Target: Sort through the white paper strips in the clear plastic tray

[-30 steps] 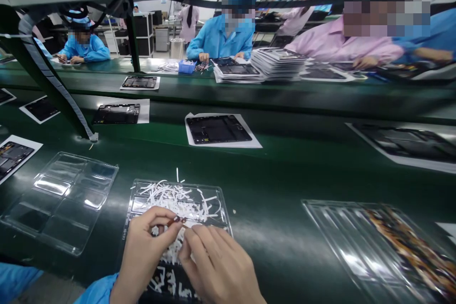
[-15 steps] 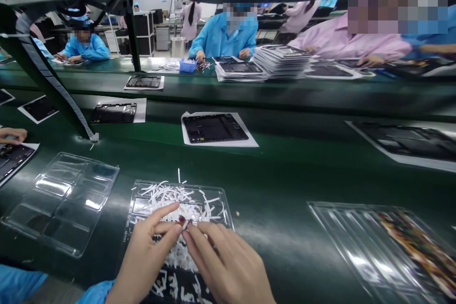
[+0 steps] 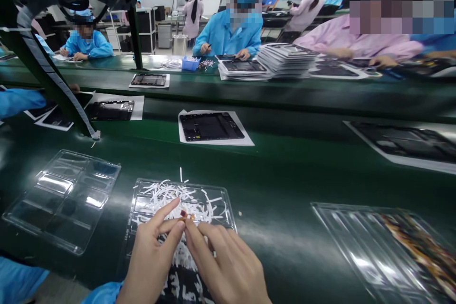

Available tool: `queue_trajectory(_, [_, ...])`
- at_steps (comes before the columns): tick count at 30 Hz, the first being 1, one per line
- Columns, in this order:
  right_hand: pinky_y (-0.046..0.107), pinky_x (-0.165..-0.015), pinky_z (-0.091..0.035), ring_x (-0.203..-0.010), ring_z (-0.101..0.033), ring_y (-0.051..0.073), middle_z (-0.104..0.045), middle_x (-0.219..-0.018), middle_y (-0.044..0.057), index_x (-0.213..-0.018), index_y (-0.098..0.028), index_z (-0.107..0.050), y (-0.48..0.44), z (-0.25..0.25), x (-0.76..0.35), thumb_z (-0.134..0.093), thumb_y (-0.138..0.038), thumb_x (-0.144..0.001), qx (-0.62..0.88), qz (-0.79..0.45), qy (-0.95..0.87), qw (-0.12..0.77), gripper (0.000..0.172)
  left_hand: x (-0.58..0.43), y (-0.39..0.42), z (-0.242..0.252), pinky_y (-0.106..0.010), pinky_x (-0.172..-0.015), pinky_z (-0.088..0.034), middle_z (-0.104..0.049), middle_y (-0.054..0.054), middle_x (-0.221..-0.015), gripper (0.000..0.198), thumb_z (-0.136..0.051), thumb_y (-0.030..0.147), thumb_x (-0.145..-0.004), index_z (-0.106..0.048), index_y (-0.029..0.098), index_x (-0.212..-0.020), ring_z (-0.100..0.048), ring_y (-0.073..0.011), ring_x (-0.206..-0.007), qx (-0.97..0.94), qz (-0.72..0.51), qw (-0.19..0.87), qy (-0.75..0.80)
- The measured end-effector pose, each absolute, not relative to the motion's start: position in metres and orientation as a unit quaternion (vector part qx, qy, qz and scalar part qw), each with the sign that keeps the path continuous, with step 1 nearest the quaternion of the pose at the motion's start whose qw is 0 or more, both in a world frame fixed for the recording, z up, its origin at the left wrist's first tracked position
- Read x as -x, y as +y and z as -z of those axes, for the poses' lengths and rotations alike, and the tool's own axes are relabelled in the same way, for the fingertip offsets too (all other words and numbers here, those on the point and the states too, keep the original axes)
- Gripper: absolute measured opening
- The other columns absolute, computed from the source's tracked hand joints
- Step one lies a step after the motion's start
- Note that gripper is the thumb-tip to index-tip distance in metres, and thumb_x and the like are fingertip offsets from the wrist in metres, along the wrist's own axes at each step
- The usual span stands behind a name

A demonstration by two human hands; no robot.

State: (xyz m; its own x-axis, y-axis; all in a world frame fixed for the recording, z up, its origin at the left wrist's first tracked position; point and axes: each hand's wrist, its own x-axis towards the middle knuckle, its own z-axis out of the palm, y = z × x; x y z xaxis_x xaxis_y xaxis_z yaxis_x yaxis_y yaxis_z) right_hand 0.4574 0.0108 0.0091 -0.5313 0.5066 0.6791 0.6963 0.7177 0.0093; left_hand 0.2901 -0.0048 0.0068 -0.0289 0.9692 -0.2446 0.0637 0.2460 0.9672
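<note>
My left hand (image 3: 151,251) pinches a small red-brown flex cable (image 3: 183,213) between thumb and fingers, with its index finger raised. My right hand (image 3: 224,263) meets it from the other side, its thumb and index fingertips pressed together on the same flex cable. Much of this small part is hidden by the fingertips. Both hands are above a clear plastic tray (image 3: 228,199) heaped with white paper-like strips (image 3: 174,190). More white scraps show on a dark surface below the hands.
An unfilled clear tray (image 3: 71,199) lies left; another clear tray (image 3: 342,228), holding orange-brown flex cables (image 3: 413,242), lies right. Tablet housings on paper, one a black housing (image 3: 213,126), line the green belt. Beyond, co-workers sit near stacked housings (image 3: 288,59). A slanted post (image 3: 60,80) stands left.
The flex cable has turned between my fingertips, and its red end now shows. A white piece seen there earlier is out of sight. At left, a co-worker's blue sleeve now reaches over the housings.
</note>
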Motion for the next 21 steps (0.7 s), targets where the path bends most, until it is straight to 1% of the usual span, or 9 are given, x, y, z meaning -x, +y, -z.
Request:
queue_trajectory(4, [0.039,-0.067,-0.045,-0.072,-0.066,0.023,-0.074,-0.090,0.013,-0.113,-0.004,-0.071,0.013,-0.008,-0.455,-0.052,-0.009,-0.100,0.342,0.151,-0.863,0.339,0.024,-0.294,-0.009,-0.006,-0.035,-0.100,-0.057,-0.080,-0.008,-0.113,0.062,-0.059,0.047,-0.098,-0.048,0.018,-0.152,-0.072,-0.0280,-0.114,-0.469,-0.428,0.492,0.595])
queue_trajectory(7, [0.038,-0.065,-0.046,-0.071,-0.065,0.023,-0.074,-0.087,0.012,-0.105,-0.005,-0.070,0.014,-0.010,-0.453,-0.055,-0.009,-0.098,0.340,0.151,-0.858,0.355,0.017,-0.298,-0.014,-0.010,-0.031,-0.092,-0.061,-0.079,-0.008,-0.117,0.059,-0.056,0.045,-0.100,-0.048,0.021,-0.153,-0.073,-0.0264,-0.113,-0.483,-0.438,0.468,0.597])
queue_trajectory(9, [0.036,-0.064,-0.047,-0.070,-0.064,0.022,-0.072,-0.083,0.011,-0.098,-0.007,-0.069,0.014,-0.011,-0.451,-0.058,-0.008,-0.097,0.348,0.146,-0.848,0.373,0.011,-0.298,-0.017,-0.012,-0.029,-0.091,-0.061,-0.078,-0.008,-0.119,0.056,-0.055,0.043,-0.101,-0.048,0.022,-0.152,-0.074,-0.0252,-0.113,-0.504,-0.440,0.446,0.594])
queue_trajectory(11, [0.033,-0.062,-0.047,-0.068,-0.063,0.020,-0.070,-0.080,0.010,-0.096,-0.008,-0.067,0.015,-0.010,-0.447,-0.058,-0.009,-0.097,0.365,0.137,-0.835,0.388,0.009,-0.296,-0.018,-0.012,-0.029,-0.092,-0.061,-0.078,-0.006,-0.119,0.053,-0.054,0.041,-0.102,-0.049,0.025,-0.152,-0.074,-0.0243,-0.112,-0.531,-0.437,0.423,0.590])
queue_trajectory(16, [0.028,-0.055,-0.048,-0.061,-0.061,0.017,-0.065,-0.075,0.005,-0.091,-0.016,-0.061,0.019,-0.014,-0.440,-0.049,-0.012,-0.098,0.411,0.065,-0.811,0.411,0.014,-0.284,-0.016,-0.007,-0.027,-0.098,-0.058,-0.077,-0.003,-0.122,0.053,-0.054,0.032,-0.103,-0.043,0.028,-0.154,-0.073,-0.0208,-0.114,-0.612,-0.412,0.399,0.545])
queue_trajectory(18, [0.026,-0.053,-0.049,-0.060,-0.062,0.016,-0.063,-0.075,0.004,-0.088,-0.019,-0.057,0.019,-0.021,-0.445,-0.048,-0.011,-0.096,0.420,0.017,-0.808,0.412,0.015,-0.276,-0.015,-0.007,-0.027,-0.099,-0.057,-0.077,-0.002,-0.122,0.050,-0.054,0.030,-0.102,-0.047,0.029,-0.152,-0.073,-0.0205,-0.114,-0.625,-0.405,0.387,0.543])
queue_trajectory(21, [0.026,-0.056,-0.053,-0.063,-0.067,0.017,-0.063,-0.078,0.004,-0.090,-0.021,-0.057,0.016,-0.020,-0.467,-0.048,-0.015,-0.097,0.410,-0.051,-0.826,0.385,0.013,-0.255,-0.014,-0.013,-0.027,-0.097,-0.058,-0.081,-0.001,-0.111,0.041,-0.061,0.030,-0.098,-0.061,0.028,-0.139,-0.076,-0.0214,-0.107,-0.601,-0.398,0.374,0.584])
